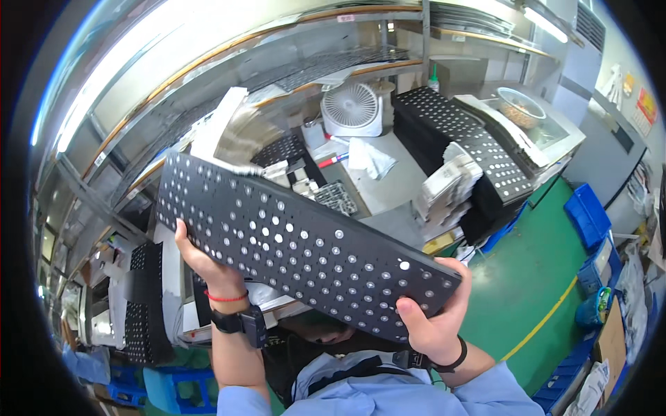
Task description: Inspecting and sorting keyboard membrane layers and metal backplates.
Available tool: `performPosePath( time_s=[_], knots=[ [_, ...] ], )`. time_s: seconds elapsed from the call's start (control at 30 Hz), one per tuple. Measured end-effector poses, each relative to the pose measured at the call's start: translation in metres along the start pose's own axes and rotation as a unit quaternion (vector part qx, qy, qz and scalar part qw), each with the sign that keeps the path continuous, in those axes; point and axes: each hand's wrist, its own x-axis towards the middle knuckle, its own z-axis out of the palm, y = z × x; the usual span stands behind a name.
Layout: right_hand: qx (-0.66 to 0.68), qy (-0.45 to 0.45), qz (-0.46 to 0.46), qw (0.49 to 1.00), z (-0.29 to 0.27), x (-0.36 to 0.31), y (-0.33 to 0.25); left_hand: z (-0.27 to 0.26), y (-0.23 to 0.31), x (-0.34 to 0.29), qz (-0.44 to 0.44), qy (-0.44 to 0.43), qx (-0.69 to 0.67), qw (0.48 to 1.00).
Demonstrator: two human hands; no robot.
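Note:
I hold a long black panel (305, 239) up in front of me, tilted so its left end is higher. Rows of round whitish spots cover its face, much like a keyboard base with its keys off. My left hand (211, 267) is closed on its lower left edge, thumb on the face and fingers hidden behind. At the right end my right hand (440, 312) grips the corner, thumb on the face and fingers round the edge. Behind the panel, the bench (378, 187) bears a metal keyed part (335, 198) and a white cloth (370, 157).
A white fan (352, 109) stands at the back. On the right are a stack of similar spotted black panels (444, 118), a bundle of papers (447, 184) and a bowl (520, 107). More spotted panels (144, 305) lie at left. Blue crates (588, 215) rest on the green floor (534, 277).

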Motion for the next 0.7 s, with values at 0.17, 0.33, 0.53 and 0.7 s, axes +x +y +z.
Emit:
performPosePath(
  time_s=[0.17, 0.33, 0.53, 0.7],
  knots=[
    [-0.101, 0.118, -0.096, 0.983, -0.032, 0.022, -0.022, 0.091, -0.029, 0.035, -0.025, -0.089, -0.047, 0.995],
    [-0.15, 0.252, -0.137, 0.946, -0.069, 0.074, -0.044, 0.208, -0.094, 0.076, -0.127, -0.189, -0.092, 0.969],
    [0.015, 0.285, -0.033, 0.958, -0.114, 0.141, -0.039, 0.296, -0.209, 0.137, -0.181, -0.2, -0.054, 0.961],
    [0.087, 0.288, 0.063, 0.952, -0.135, 0.176, -0.031, 0.308, -0.282, 0.171, -0.189, -0.21, 0.009, 0.959]
  ],
)
